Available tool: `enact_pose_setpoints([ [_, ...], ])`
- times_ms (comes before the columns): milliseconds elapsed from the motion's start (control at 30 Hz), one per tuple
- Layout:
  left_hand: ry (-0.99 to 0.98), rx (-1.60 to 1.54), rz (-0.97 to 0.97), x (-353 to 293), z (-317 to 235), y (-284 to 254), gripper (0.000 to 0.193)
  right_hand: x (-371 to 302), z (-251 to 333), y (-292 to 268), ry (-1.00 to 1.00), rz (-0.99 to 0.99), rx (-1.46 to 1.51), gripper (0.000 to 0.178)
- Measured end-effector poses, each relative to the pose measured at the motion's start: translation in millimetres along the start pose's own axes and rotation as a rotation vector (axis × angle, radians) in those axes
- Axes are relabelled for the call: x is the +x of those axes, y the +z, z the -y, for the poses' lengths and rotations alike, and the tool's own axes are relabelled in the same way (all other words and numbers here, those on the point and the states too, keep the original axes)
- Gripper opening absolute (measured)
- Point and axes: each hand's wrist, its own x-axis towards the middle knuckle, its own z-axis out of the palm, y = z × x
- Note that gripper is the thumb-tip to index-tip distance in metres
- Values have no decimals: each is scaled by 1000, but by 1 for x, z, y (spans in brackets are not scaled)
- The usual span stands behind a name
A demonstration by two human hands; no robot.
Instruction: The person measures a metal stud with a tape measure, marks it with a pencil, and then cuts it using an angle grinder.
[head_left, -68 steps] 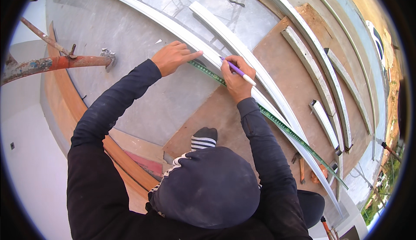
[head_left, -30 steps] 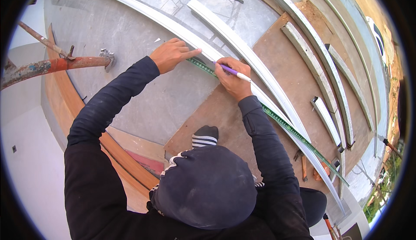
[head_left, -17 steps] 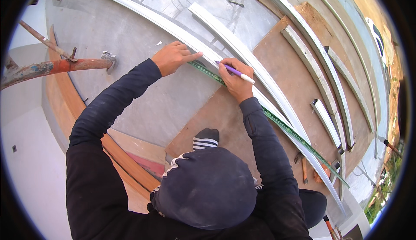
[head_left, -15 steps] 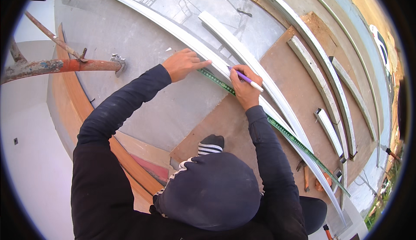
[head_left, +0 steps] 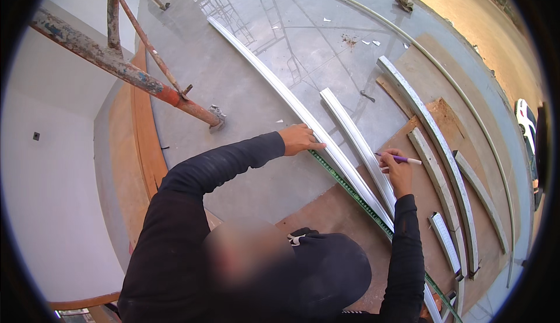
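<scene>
A long white metal profile (head_left: 280,90) runs diagonally across the floor. My left hand (head_left: 300,140) rests on its near edge, fingers closed over the end of a green tape measure (head_left: 350,189). That tape lies stretched along the profile toward the lower right, passing behind my right forearm. My right hand (head_left: 398,174) pinches a purple pen with a white end (head_left: 406,160). The pen's tip is beside the edge of a shorter white profile (head_left: 349,126), lying right of the long one; whether they touch I cannot tell.
Several grey metal bars (head_left: 434,171) lie on brown boards to the right, with a short white offcut (head_left: 445,242) among them. A rusty scaffold pipe (head_left: 146,84) juts in from the left, near wooden planks (head_left: 143,130). A thin pole (head_left: 408,37) lies at the far right.
My right hand has moved the pen rightward, off the long profile and over to the shorter one. My left hand stays at the tape's end. The view has shifted and turned.
</scene>
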Motion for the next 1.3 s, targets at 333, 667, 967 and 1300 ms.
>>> enact_pose_setpoints([
  [333,-38,51,191,6,0,-22,59,-88,35,-132,-30,349,-1211,64],
  [667,-8,94,119,-9,-22,-80,60,-161,6,-185,260,520,-462,49],
  [967,-28,182,100,1,-69,-160,62,-194,12,-203,171,617,-516,45],
  [1300,-44,75,91,58,-149,-191,77,-199,59,-234,-39,359,-490,37],
])
